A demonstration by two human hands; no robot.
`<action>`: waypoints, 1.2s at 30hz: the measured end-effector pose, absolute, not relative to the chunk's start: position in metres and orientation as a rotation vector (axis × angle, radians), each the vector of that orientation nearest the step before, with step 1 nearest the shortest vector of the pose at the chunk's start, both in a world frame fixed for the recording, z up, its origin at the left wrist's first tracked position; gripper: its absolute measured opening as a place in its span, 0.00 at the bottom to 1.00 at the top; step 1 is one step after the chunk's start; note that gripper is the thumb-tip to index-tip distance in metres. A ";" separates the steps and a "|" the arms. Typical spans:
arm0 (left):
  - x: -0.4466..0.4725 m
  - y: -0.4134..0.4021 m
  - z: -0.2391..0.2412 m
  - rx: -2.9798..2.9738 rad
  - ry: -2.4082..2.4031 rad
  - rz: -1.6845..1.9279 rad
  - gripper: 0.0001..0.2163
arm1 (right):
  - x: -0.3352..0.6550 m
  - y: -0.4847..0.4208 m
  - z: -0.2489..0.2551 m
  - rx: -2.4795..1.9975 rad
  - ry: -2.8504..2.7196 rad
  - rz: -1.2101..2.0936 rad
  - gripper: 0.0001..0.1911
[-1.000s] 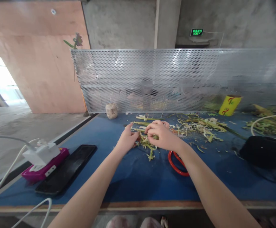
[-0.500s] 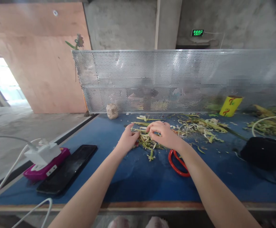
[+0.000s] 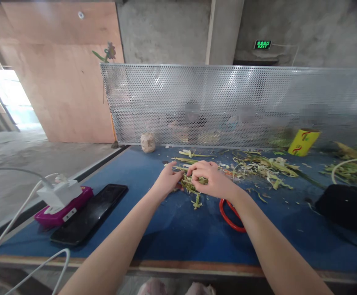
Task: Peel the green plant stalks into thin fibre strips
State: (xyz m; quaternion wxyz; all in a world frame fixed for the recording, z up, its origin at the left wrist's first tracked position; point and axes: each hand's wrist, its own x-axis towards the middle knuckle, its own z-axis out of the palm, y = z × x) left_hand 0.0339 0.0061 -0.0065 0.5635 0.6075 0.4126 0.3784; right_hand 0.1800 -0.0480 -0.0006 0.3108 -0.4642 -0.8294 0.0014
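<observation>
Both my hands close in on a small heap of green and pale vegetable scraps [image 3: 190,188] on the blue tabletop. My left hand [image 3: 167,180] cups the heap's left side, thumb toward the right and fingers curled at the scraps. From the right, my right hand [image 3: 210,178] bends its fingers down over the heap, with green bits showing beneath them. Its fingertips are partly hidden. Below my right wrist lies a red looped handle [image 3: 227,221], partly covered by my forearm. Long pale stalks [image 3: 193,154] lie just beyond my hands.
More scraps [image 3: 270,168] spread to the right. A yellow roll [image 3: 303,142] and a pale lump [image 3: 148,142] stand by the perforated metal screen [image 3: 166,90]. At left are a black phone [image 3: 89,215] and a purple power strip [image 3: 58,213] with cables. A black object [image 3: 344,207] sits right.
The view has turned slightly left. My right hand has shifted a little lower over the heap, its fingers curled more, and both hands remain at the scraps.
</observation>
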 end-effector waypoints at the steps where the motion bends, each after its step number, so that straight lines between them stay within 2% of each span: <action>1: 0.034 0.006 -0.007 1.424 0.976 0.894 0.28 | 0.180 -0.048 -0.001 -1.229 -2.205 0.001 0.08; 20: 0.033 0.010 -0.012 1.441 0.947 0.852 0.26 | 0.181 -0.049 -0.003 -1.227 -2.279 0.080 0.07; 36: 0.033 0.012 -0.020 1.641 0.980 0.824 0.25 | 0.179 -0.046 -0.005 -1.336 -2.278 -0.054 0.08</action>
